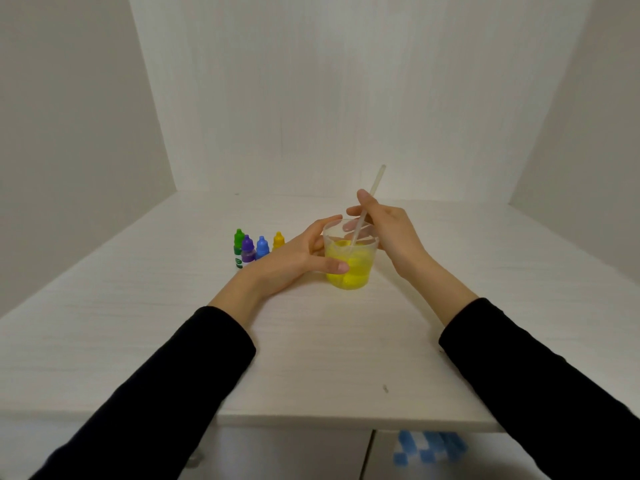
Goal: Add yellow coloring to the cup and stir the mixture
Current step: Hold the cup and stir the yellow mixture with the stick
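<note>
On the white tabletop [311,358], the left hand [294,258] wrapped its grip around the clear cup [350,258] of yellow liquid. The right hand [388,233] pinched the stirring stick [363,213] dipped inside. Four dropper bottles [258,249] stood just beyond.

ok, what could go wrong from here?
1. The right hand holds the stick slanted against the cup rim; hard stirring might tip it, though the left hand grips it.
2. Yellow liquid could splash out.
3. The left forearm may knock the bottles.
</note>
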`<action>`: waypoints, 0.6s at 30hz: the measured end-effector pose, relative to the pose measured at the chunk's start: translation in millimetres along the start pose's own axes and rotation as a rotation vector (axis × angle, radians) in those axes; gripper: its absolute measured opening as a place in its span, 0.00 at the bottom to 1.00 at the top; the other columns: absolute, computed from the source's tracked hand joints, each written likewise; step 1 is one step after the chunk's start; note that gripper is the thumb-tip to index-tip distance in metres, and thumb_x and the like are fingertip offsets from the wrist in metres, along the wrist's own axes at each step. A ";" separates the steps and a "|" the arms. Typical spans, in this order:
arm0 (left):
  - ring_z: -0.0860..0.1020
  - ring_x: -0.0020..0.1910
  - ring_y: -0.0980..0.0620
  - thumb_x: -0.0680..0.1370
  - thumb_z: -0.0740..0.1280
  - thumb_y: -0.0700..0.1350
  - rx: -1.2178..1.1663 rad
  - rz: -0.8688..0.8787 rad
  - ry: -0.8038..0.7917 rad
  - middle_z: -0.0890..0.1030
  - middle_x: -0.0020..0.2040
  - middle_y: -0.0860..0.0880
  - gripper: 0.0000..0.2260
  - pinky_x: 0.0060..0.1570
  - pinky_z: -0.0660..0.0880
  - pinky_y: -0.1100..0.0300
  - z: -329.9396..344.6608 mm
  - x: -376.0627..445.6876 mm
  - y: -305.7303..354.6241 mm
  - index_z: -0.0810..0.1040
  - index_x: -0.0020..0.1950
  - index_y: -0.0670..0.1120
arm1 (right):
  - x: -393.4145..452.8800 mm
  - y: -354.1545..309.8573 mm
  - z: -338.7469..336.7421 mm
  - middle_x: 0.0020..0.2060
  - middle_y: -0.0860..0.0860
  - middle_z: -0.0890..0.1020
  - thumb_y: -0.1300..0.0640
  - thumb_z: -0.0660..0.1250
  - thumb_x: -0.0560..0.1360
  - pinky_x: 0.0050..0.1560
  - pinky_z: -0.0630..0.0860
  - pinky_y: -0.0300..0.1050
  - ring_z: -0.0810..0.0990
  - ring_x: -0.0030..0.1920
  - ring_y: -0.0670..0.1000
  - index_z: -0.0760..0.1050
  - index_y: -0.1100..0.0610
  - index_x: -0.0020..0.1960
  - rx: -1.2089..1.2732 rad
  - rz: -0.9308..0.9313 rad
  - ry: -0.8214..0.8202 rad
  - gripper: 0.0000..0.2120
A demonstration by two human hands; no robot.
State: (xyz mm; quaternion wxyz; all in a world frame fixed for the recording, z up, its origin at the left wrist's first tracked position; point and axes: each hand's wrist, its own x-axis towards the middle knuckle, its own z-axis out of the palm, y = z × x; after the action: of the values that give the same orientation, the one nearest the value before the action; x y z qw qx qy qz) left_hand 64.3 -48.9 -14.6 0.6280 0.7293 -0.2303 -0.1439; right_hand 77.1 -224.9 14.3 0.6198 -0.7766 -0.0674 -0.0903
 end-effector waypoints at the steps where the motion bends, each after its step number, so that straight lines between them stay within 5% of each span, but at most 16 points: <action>1: 0.79 0.60 0.56 0.68 0.74 0.41 -0.001 0.004 0.000 0.78 0.63 0.52 0.38 0.52 0.77 0.64 0.3 -0.5 0.0 0.61 0.73 0.55 | 0.1 0.6 -0.2 0.37 0.49 0.86 0.38 0.59 0.76 0.43 0.75 0.42 0.85 0.39 0.48 0.81 0.55 0.48 -0.005 -0.011 0.011 0.22; 9: 0.78 0.60 0.58 0.68 0.74 0.44 0.020 0.012 0.019 0.78 0.62 0.54 0.34 0.54 0.76 0.63 1.4 -2.1 -0.8 0.65 0.70 0.56 | 0.4 7.0 -1.1 0.36 0.51 0.86 0.37 0.54 0.78 0.54 0.78 0.51 0.85 0.43 0.48 0.83 0.56 0.45 -0.016 -0.066 0.060 0.27; 18: 0.76 0.63 0.57 0.69 0.74 0.46 0.060 0.028 0.036 0.76 0.66 0.53 0.38 0.59 0.75 0.61 -0.5 -3.2 -1.8 0.60 0.74 0.57 | 0.9 10.6 0.2 0.34 0.50 0.86 0.38 0.47 0.80 0.51 0.79 0.47 0.84 0.41 0.47 0.83 0.54 0.41 -0.043 -0.084 0.089 0.31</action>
State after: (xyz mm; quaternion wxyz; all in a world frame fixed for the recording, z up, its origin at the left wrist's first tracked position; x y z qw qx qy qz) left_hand 62.1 -46.6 -16.5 0.6116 0.7472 -0.2333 -0.1149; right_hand 80.3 -227.0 4.4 0.6009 -0.7816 -0.0704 -0.1521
